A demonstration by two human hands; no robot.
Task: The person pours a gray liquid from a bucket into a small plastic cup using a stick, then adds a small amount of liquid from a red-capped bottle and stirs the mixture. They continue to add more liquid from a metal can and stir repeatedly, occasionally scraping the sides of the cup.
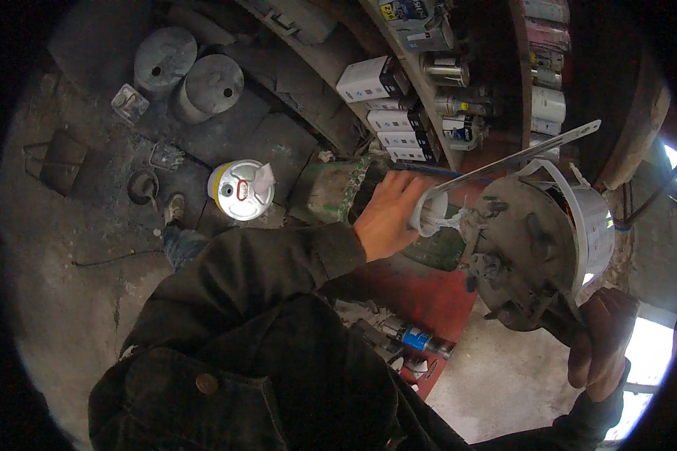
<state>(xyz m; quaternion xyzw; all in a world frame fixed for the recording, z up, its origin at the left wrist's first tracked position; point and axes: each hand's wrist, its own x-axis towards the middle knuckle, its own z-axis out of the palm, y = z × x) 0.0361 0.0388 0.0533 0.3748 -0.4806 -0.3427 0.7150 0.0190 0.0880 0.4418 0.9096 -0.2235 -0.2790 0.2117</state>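
The left hand [387, 218] is clamping its fingers around a small, round, white cup [433, 209], which is sitting between that hand and a broad, round, grey, crusted surface [526, 233]. A long, thin, straight metal strip [519, 155] is slanting from beside the cup's rim toward the upper right; whether its lower end is resting inside the cup, I cannot tell. Pale, ragged, stringy material [461, 220] is spanning the gap between the cup and the grey surface. The right hand [608, 334] is wrapping tightly around a dark, narrow handle [563, 317] at the near edge of the grey surface, where shadow is blurring the shape of the tool. A white, cylindrical bucket [598, 229] is showing just beside that surface, on its right.

Below the hands, a flat, red panel [429, 297] is spreading out, and a cylindrical can with a blue label [416, 337] is lying near its edge. Left of the cup, a dusty, green container [325, 192] is standing, and farther left a silver-topped can with a yellow band [239, 207] is resting on the floor
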